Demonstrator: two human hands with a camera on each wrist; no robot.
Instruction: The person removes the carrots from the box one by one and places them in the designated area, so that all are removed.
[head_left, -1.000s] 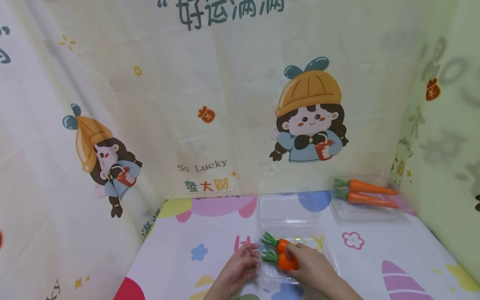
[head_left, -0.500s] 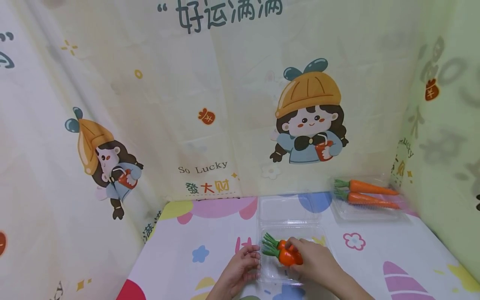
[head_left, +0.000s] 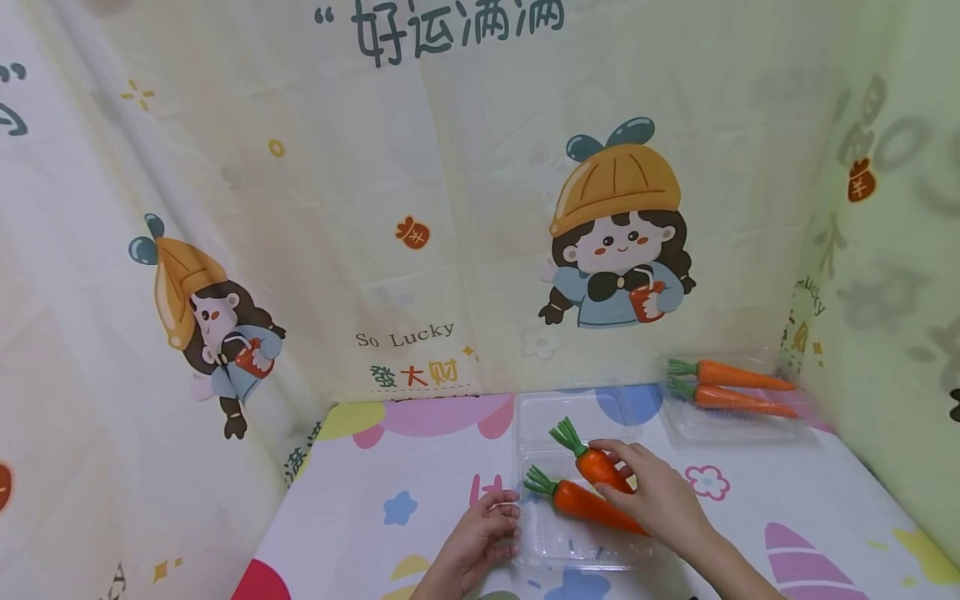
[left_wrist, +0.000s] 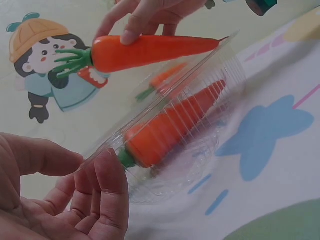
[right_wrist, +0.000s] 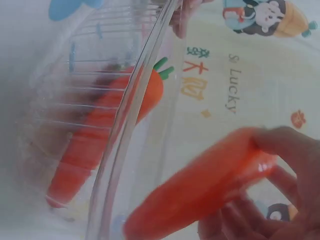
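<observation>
My right hand [head_left: 660, 496] grips an orange carrot [head_left: 602, 471] with a green stub top, held above an open clear plastic box [head_left: 547, 542]. In the left wrist view this carrot [left_wrist: 150, 51] hangs over the box rim, its tip close to the edge. A second carrot [head_left: 596, 506] lies inside the box, seen through the ribbed wall in the right wrist view, where the carrot [right_wrist: 102, 127] slants downward. My left hand [head_left: 480, 537] pinches the left rim of the box between thumb and fingers, as the left wrist view shows.
The box's hinged lid [head_left: 573, 417] lies open toward the back. At the back right stands another clear box [head_left: 735, 429] with two carrots [head_left: 742, 375] in it. A patterned cloth covers the table [head_left: 435, 458], and printed curtains [head_left: 480, 250] rise behind it and at both sides.
One carrot has been lifted by my right hand out of the box, up and away from the other, which now shows whole. My left hand has stayed at the rim.
</observation>
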